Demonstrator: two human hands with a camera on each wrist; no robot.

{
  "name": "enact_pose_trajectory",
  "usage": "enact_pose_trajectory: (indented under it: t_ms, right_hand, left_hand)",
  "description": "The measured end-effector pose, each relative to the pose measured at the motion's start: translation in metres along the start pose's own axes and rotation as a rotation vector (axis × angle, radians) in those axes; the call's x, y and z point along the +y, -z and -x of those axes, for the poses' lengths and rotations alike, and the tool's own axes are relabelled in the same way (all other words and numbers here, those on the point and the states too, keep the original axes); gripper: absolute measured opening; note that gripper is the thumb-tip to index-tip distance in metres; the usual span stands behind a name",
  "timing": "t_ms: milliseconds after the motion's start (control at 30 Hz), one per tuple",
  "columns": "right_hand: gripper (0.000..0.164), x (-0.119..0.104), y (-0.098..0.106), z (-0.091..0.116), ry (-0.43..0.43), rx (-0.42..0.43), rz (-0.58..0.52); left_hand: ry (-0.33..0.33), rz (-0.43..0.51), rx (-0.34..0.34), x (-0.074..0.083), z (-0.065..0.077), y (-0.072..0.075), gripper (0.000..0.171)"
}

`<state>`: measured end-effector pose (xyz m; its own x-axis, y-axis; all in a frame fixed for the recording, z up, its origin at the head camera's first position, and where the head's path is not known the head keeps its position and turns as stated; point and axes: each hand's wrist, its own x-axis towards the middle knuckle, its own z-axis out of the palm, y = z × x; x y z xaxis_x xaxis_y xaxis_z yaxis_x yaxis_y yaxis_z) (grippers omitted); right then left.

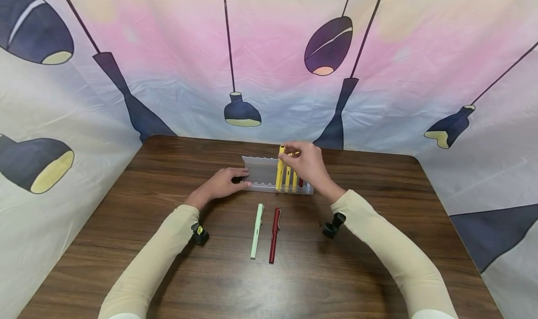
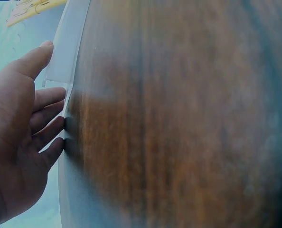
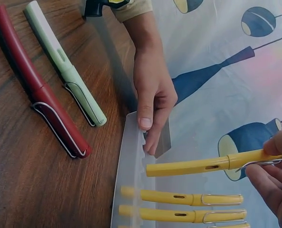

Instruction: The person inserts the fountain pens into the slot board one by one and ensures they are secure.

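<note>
A clear pen rack (image 1: 262, 170) stands toward the back of the table. My left hand (image 1: 224, 182) rests at its left end, thumb apart from the fairly straight fingers, fingertips at the rack's edge. The right hand (image 1: 308, 162) pinches a yellow pen (image 3: 188, 166) near its clip end, thumb against fingers. That pen is upright in the head view, its lower end at the rack's front lip. Beside it in the rack are more yellow pens (image 3: 179, 213), a dark red pen (image 1: 300, 182) and a pale one (image 1: 308, 186), partly hidden behind the right hand.
In front of the rack, a mint green pen (image 1: 257, 231) and a dark red pen (image 1: 275, 235) lie side by side on the wooden table (image 1: 210, 281). A cloth backdrop (image 1: 185, 53) printed with lamps hangs behind and beside the table.
</note>
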<state>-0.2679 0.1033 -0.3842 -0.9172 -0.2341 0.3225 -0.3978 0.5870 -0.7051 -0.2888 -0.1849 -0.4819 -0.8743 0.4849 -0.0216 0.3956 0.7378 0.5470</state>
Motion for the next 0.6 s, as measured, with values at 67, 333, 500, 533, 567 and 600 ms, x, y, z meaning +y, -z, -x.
enact_pose_trajectory:
  t_ms: [67,333,500,533,567,600]
  right_hand:
    - [0.032,0.001,-0.002,-0.002,-0.009,0.001,-0.003]
    - [0.033,0.005,-0.011,-0.008,-0.023,0.014,-0.025]
    - [0.034,0.008,-0.017,-0.01,-0.018,0.017,-0.022]
    - [0.035,0.009,-0.018,-0.011,-0.022,0.014,-0.019]
    - [0.035,0.01,-0.019,-0.011,-0.029,0.01,-0.022]
    - [0.035,0.011,-0.021,-0.011,-0.036,0.005,-0.027]
  left_hand:
    - [-0.001,-0.003,0.002,0.0,0.0,0.0,0.063]
    - [-0.006,-0.004,0.012,-0.003,-0.001,-0.002,0.064]
    - [-0.006,0.004,0.011,-0.003,-0.001,-0.001,0.064]
    - [-0.007,0.006,0.011,-0.002,-0.001,-0.001,0.064]
    - [-0.007,0.006,0.012,-0.003,-0.002,-0.001,0.064]
    - [-0.008,0.007,0.012,-0.003,-0.002,-0.001,0.063]
